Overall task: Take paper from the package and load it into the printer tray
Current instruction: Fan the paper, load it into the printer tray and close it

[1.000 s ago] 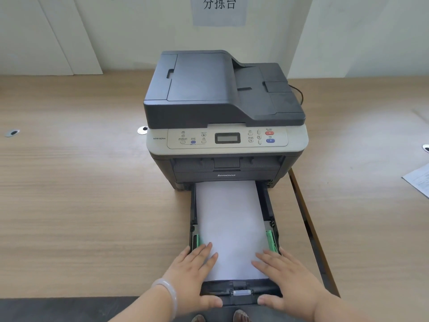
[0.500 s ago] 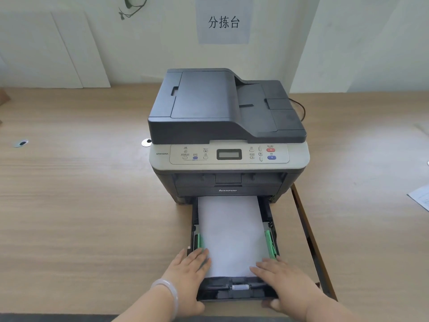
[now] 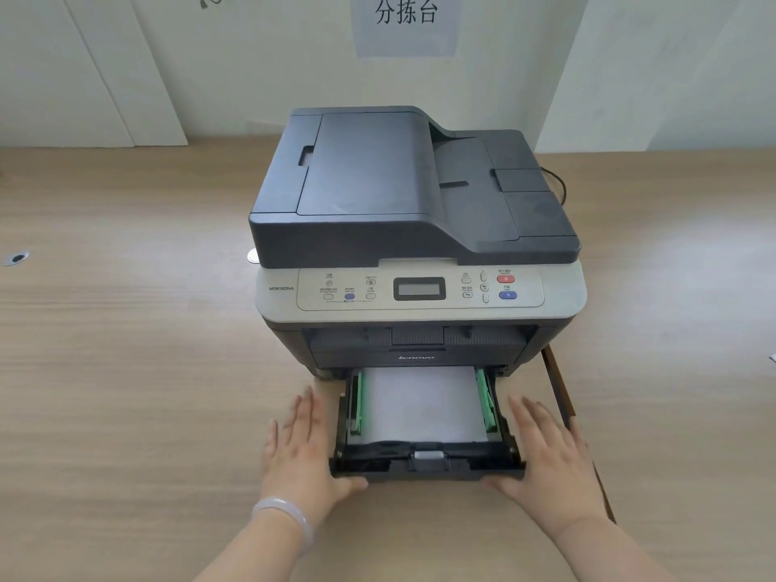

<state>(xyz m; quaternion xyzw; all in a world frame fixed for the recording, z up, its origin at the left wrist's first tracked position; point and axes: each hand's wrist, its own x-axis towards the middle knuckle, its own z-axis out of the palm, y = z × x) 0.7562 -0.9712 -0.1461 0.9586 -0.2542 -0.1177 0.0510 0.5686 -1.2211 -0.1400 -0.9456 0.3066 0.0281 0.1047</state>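
Note:
A dark grey and silver printer [image 3: 415,195] stands on the wooden table. Its black paper tray [image 3: 424,468] is partly pulled out at the front. A stack of white paper [image 3: 420,405] lies flat in it between green guides. My left hand [image 3: 300,455] lies flat on the table along the tray's left side, thumb against the front corner. My right hand [image 3: 546,464] mirrors it on the right side, thumb at the front right corner. The fingers of both hands are stretched out. The paper package is not in view.
A dark slot [image 3: 562,396] runs along the table just right of the printer. A loose sheet [image 3: 772,358] shows at the right edge. A round grommet [image 3: 17,258] sits far left. A black cord [image 3: 556,182] comes out behind the printer. A paper sign [image 3: 405,18] hangs on the wall.
Both hands have left the top of the paper and moved to the tray's sides and front corners. The tray has slid further into the printer, so less paper shows.

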